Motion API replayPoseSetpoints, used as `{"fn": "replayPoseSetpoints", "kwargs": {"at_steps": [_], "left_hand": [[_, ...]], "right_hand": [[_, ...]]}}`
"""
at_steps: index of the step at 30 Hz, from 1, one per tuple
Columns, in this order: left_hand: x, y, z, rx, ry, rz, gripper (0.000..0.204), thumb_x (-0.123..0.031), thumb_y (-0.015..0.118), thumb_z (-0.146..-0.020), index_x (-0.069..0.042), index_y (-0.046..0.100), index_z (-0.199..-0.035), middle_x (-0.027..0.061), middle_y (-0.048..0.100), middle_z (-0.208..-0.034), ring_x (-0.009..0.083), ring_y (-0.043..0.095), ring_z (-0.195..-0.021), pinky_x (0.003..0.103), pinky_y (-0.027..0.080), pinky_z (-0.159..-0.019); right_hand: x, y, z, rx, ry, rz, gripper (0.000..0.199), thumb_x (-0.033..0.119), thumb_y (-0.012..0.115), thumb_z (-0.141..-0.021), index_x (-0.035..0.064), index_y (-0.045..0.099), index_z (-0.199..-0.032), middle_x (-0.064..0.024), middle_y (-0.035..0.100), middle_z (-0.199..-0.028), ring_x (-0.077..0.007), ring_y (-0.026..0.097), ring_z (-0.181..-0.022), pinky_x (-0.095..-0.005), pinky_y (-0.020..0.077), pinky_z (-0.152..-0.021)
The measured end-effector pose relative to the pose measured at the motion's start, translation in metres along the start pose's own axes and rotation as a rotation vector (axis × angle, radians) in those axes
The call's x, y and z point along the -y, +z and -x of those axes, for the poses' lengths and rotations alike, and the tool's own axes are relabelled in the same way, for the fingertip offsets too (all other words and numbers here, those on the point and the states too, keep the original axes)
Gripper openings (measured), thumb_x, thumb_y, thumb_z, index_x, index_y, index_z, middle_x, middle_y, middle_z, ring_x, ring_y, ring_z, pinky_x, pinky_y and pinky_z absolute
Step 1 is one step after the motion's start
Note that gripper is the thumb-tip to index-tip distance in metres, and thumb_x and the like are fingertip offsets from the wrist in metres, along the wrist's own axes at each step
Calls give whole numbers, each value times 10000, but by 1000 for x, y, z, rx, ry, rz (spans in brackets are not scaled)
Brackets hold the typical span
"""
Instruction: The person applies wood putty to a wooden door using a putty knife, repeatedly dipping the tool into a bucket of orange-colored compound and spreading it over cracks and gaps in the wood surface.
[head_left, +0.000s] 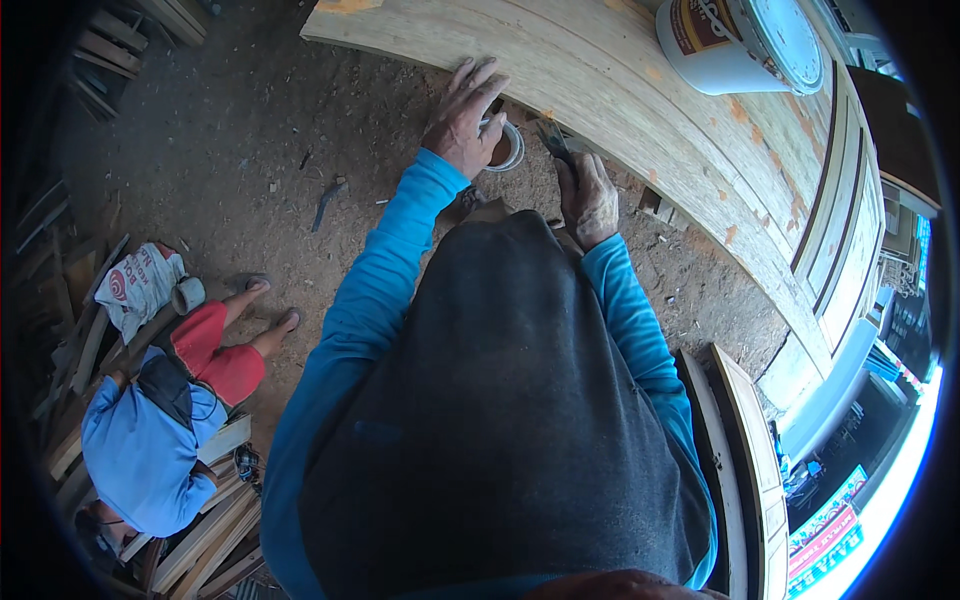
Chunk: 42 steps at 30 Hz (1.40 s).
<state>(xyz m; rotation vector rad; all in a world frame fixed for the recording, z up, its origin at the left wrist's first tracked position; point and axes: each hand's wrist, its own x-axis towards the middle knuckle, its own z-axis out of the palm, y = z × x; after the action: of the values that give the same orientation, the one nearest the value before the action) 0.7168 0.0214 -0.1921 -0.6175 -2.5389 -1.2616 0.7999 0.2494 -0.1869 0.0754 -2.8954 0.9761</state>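
Note:
My left hand (468,120) reaches to the near edge of a pale wooden panel (600,90), its fingers stretched out and spread against that edge. Beside its thumb is a small round white tub (515,150) with brown paste inside; whether the thumb touches the rim I cannot tell. A putty knife (556,145) is gripped in my right hand (590,205), its dark blade pointing up toward the panel's edge. Orange-brown filler patches (738,108) mark the panel's surface in several spots.
A large white bucket (715,50) stands on the panel. At lower left a person in blue and red (150,450) sits among wood strips (215,535), near a white sack (140,285). Framed wooden panels (745,430) lean at lower right. The ground (260,120) is dirt with scraps.

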Motion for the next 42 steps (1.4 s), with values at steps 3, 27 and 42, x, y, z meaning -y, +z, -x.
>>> {"fn": "replayPoseSetpoints", "kwargs": {"at_steps": [3, 27, 42], "left_hand": [[-1, -2, 1, 12, -13, -5, 515, -53, 707, -873, -40, 595, -1375, 178, 494, -1538, 461, 394, -1454, 506, 401, -1182], [0, 1, -1, -1, -7, 37, 488, -15, 679, -896, -29, 599, -1377, 198, 516, -1528, 457, 393, -1464, 502, 366, -1197], [-1, -4, 3, -20, -6, 17, 491, -39, 686, -877, -21, 611, -1362, 214, 528, -1511, 475, 415, -1445, 511, 400, -1177]], "right_hand": [[-8, -1, -9, -18, 52, 19, 195, 251, 655, -1012, 58, 642, -1036, -217, 664, -942, -452, 661, -887, -511, 517, -731], [31, -50, 15, 107, -61, -154, 626, 212, 671, -972, 88, 430, -1536, -238, 676, -1077, -454, 685, -917, -519, 558, -802], [26, -81, -7, 327, 54, 255, 467, 306, 558, -1038, 201, 521, -1491, -242, 693, -1026, -459, 696, -929, -577, 550, -800]]}}
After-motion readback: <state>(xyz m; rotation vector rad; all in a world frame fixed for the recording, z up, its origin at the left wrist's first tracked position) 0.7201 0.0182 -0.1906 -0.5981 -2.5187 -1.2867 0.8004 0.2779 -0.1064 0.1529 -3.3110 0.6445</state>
